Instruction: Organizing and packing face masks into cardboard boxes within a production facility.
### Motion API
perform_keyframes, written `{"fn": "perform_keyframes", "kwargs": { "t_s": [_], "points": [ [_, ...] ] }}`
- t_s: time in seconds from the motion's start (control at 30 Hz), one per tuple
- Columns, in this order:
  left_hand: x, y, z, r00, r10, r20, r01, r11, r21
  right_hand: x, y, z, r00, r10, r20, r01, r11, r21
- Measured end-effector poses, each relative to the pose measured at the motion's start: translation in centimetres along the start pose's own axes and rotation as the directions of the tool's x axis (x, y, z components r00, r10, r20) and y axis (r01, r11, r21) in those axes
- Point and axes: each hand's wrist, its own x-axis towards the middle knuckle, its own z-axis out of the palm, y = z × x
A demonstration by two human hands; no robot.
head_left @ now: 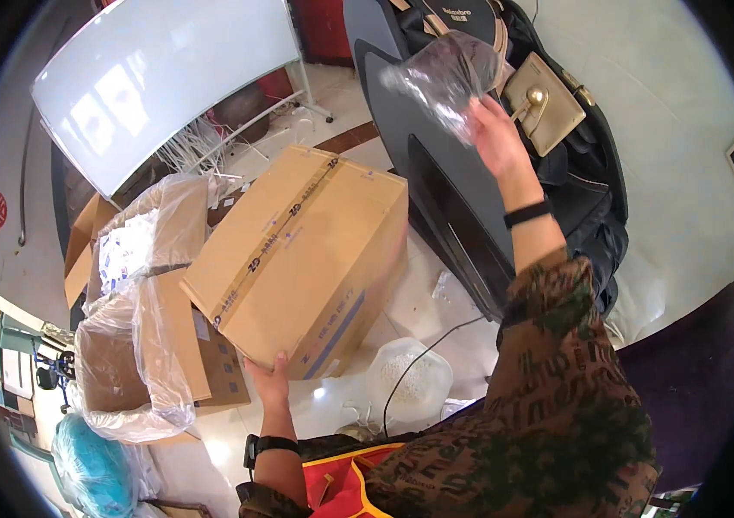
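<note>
A wheeled whiteboard (pixel 198 69) stands on pale, glossy floor (pixel 406 315).

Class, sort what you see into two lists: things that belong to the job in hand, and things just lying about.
In hand:
- clear plastic, held by the right hand
- taped box, touched by the left hand

Apparently just about:
- whiteboard
- white bowl
- teal bag
- open box (untouched, though it could belong)

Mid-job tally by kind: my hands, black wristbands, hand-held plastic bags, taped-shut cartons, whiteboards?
Hands (left, right): 2
Black wristbands: 2
Hand-held clear plastic bag: 1
Taped-shut cardboard carton: 1
Whiteboard: 1
Total: 7
</note>
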Motion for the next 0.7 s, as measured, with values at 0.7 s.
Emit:
{"fn": "perform_keyframes", "kwargs": {
  "t_s": [0.7],
  "points": [
    [0.3,-3.2,-1.4,1.000,0.009,-0.029,-0.008,1.000,0.021,3.5,23.3,3.4,0.848,0.329,0.415,0.428,0.036,-0.903]
  ]
}}
